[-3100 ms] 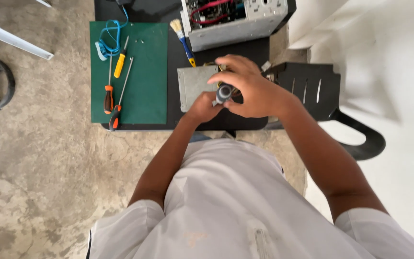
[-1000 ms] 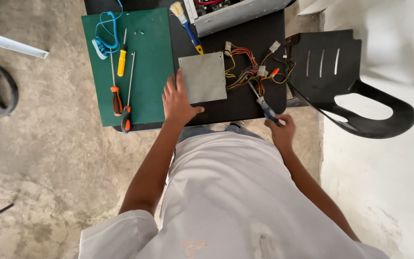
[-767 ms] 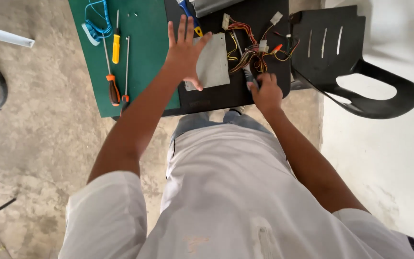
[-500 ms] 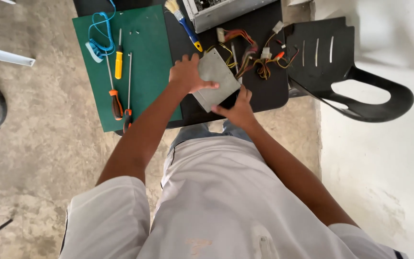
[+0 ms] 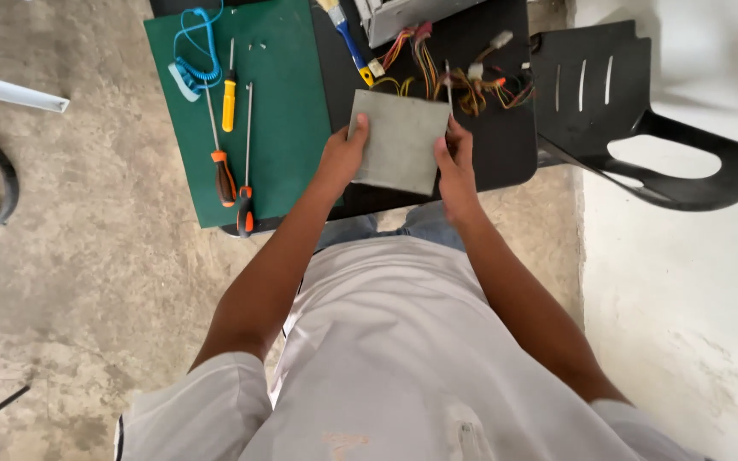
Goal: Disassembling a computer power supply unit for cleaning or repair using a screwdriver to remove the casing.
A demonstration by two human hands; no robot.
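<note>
The small black table [image 5: 506, 145] fills the upper middle of the frame, its near edge just below the hands; bare concrete floor [image 5: 70, 282] opens to the left, and a black plastic chair [image 5: 642, 128] crowds the upper right. The grey metal box [image 5: 401, 142], flat-faced, squarish and dull, sits in the upper centre, held just above the table's near edge. The left hand [image 5: 341, 158] grips its left edge, thumb on top, and the right hand [image 5: 456, 162] clasps its right edge. Half a second ago the box was tilted with the right hand beneath it; now it is squarer, gripped from both sides.
</note>
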